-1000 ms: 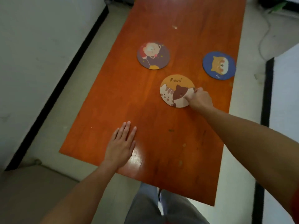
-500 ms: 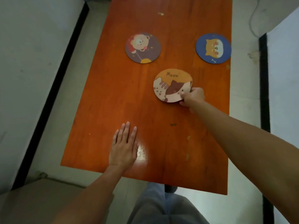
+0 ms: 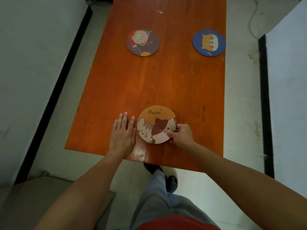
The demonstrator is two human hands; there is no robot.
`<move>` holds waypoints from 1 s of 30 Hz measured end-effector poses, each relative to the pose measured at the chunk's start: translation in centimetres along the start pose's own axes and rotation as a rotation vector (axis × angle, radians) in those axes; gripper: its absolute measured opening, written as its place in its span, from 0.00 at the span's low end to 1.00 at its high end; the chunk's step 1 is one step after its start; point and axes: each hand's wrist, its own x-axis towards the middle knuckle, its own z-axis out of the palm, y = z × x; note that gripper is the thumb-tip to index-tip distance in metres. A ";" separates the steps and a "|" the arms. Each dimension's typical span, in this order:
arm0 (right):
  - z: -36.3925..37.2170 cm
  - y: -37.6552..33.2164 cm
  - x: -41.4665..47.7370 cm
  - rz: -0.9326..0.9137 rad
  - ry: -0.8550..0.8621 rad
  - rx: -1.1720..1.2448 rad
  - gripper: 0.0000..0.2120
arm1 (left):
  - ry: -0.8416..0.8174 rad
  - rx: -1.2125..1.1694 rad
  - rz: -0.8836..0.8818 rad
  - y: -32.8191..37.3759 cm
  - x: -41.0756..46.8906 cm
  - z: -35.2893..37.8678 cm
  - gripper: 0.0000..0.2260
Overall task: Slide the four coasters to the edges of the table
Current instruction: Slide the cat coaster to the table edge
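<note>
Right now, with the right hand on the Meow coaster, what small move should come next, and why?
Probably keep drawing the Meow coaster toward the table's near edge. The right hand grips its right rim, and bare wood remains between coaster and edge. The left hand lies flat beside it.

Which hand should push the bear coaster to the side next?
Probably the left hand: it lies flat and free on the table, on the bear coaster's side. The right hand is busy holding the Meow coaster.

orange table [image 3: 166, 83], blue dog coaster [image 3: 209, 42]
</note>
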 end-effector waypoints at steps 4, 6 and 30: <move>1.2 2.3 -2.4 -0.015 0.001 -0.041 0.01 | 0.000 -0.028 -0.019 0.4 -2.5 -0.1 0.24; 2.0 3.1 -3.3 -0.021 0.015 -0.057 0.01 | -0.003 -0.030 -0.014 0.5 -3.5 0.1 0.23; 1.4 2.8 -5.2 -0.291 0.074 -0.817 0.16 | -0.092 0.063 0.035 -0.4 -7.9 0.6 0.29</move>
